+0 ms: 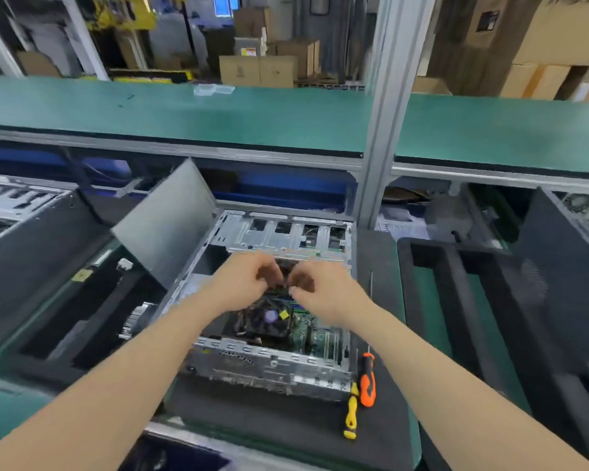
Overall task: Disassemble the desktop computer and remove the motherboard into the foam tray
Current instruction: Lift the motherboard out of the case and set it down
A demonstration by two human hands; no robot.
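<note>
An open desktop computer case (272,368) lies flat on a dark mat in front of me. Inside it, the green motherboard (317,334) shows at the lower right, with a black CPU fan (269,316) on it. My left hand (245,283) and my right hand (327,294) are close together above the fan, fingers curled. They pinch a dark cable bundle (288,270) between them; motion blur hides the exact grip. The case's grey side panel (164,229) leans up at the left.
An orange-handled screwdriver (367,380) and a yellow-handled one (351,416) lie on the mat right of the case. Black foam trays sit at the right (456,300) and left (82,317). A metal post (381,147) and a green shelf (218,120) rise behind.
</note>
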